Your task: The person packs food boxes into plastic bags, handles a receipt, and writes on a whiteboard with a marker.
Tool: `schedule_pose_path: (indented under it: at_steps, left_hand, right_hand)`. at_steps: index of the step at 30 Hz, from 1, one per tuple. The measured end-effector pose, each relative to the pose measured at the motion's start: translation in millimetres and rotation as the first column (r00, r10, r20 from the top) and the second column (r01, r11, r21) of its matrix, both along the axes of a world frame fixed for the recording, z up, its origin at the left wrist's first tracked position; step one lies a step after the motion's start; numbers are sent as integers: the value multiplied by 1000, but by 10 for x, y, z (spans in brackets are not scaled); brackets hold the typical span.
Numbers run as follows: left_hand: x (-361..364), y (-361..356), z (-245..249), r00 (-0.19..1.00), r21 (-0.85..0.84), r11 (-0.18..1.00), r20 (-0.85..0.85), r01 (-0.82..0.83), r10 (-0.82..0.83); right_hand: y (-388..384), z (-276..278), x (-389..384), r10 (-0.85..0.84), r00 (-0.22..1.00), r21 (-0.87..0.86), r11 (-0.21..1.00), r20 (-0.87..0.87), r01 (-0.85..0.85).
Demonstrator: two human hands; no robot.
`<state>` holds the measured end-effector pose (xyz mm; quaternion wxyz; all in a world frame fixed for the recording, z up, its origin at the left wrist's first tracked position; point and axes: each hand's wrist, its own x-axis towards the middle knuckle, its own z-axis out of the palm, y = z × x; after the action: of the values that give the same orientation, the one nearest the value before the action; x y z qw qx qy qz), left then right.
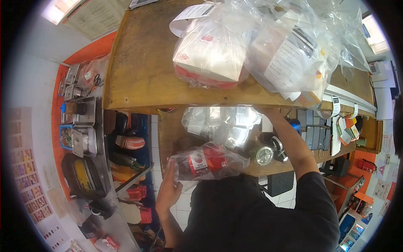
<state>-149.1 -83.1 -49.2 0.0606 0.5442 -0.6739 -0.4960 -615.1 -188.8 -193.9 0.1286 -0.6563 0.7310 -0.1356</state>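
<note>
Close to your chest, your left hand (169, 193) is closed on one end of a red-labelled plastic bag (208, 161), probably to steady it. Just beyond, clear plastic packs (241, 132) lie on the lower counter (170, 130), seemingly kept within reach. Your right forearm (289, 140) passes behind the raised shelf (142, 63) (its hand is hidden, so I cannot tell its grip). Farther up, bagged boxes (210, 63) stand there, printed slips (287, 67) apparently placed for reading.

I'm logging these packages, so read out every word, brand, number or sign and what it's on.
No text reads clearly enough to quote.
White label, bag at left hand: lettering blurred.
Printed slips on upper bags: too small.
White box: red marks, unreadable.
Wall sheet: too small.
</note>
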Motion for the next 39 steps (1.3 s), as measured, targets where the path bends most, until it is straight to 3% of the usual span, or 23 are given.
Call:
schedule_pose_path:
  at_steps: [3, 9, 12, 14, 15, 17, 18, 19, 20, 21, 22, 23, 24, 26, 28, 29, 30, 31, 32, 33, 34, 36, 39]
  left_hand:
    - [-3, 27, 6, 999, -53, 998, 35, 34, -32]
    - [47, 151, 2, 1000, -79, 997, 24, 21, -20]
    - [-12, 196, 31, 998, -139, 990, 66, 11, -2]
    - [-43, 237, 0, 986, -222, 975, 158, -7, 43]
    - [-68, 225, 31, 985, -219, 975, 165, -21, 59]
    - [-122, 208, 104, 988, -317, 948, 148, 9, 40]
    - [-123, 222, 108, 985, -312, 950, 162, -12, 66]
    - [-126, 223, 91, 985, -310, 951, 158, -22, 74]
    - [-132, 230, 79, 985, -312, 950, 155, -24, 76]
    - [-136, 243, 77, 982, -319, 948, 171, -21, 79]
    - [-140, 256, 82, 978, -312, 950, 192, -17, 81]
    - [-148, 261, 99, 974, -307, 952, 210, -11, 79]
    - [-161, 255, 148, 954, -254, 967, 297, 32, 47]
    - [-201, 273, 308, 933, -236, 968, 359, 81, 9]
    - [-189, 301, 361, 910, -214, 971, 415, 104, -6]
    - [-164, 334, 364, 914, -391, 912, 402, 124, 49]
    - [-144, 376, 361, 920, -553, 822, 379, 138, 100]
    - [-109, 420, 324, 920, -550, 825, 376, 129, 107]
    - [-62, 449, 261, 917, -574, 809, 377, 122, 130]
    - [-41, 456, 230, 914, -604, 789, 376, 117, 152]
    - [-47, 473, 242, 915, -608, 785, 372, 115, 154]
    - [-68, 529, 279, 894, -157, 897, -256, -414, 368]
    - [-25, 603, 389, 758, -146, 844, -538, -516, 370]
  right_hand:
    - [27, -465, -163, 31, 984, -123, 991, -174, -53]
    - [-58, -742, -323, 56, 982, -181, 983, 179, -23]
    - [-54, -536, -355, -62, 997, -100, 993, 39, 65]
    - [-30, -469, -383, -69, 972, -456, 889, -225, -43]
    - [-7, -376, -312, -53, 974, -455, 889, -219, -54]
    - [120, 163, -72, -15, 986, -69, 997, 164, 26]
    - [268, 635, 428, -81, 751, -101, 976, 655, 193]
    - [350, 563, 594, 35, 719, -141, 986, 694, 89]
    - [561, 1215, 1186, -15, 716, -47, 997, 698, 67]
    - [722, 1243, 1452, 227, 680, -160, 974, 697, -161]
    - [880, 1259, 1741, 395, 500, -227, 903, 770, -364]
    - [1018, 1229, 2029, 594, 572, -319, 797, 565, -513]
    - [1058, 1129, 2219, 648, 515, -176, 701, 561, -691]
    - [1195, 395, 2510, 672, 625, 244, 579, 397, -778]
    - [1324, 349, 2459, 675, 624, 281, 558, 393, -781]
    - [1413, 329, 2421, 679, 616, 324, 524, 399, -788]
    - [1534, 312, 2367, 695, 615, 19, 657, 372, -754]
    - [1546, 512, 2358, 699, 610, 24, 650, 373, -759]
    - [1517, 938, 2323, 712, 699, 418, 614, 74, -670]
    - [1468, 1341, 2277, 737, 633, 714, 574, -237, -401]
    - [1450, 1631, 2224, 785, 559, 758, 530, -268, -381]
    - [1396, 2140, 2104, 830, 474, 802, 483, -293, -351]
    - [1329, 2457, 1912, 894, 430, 709, 384, -125, -592]
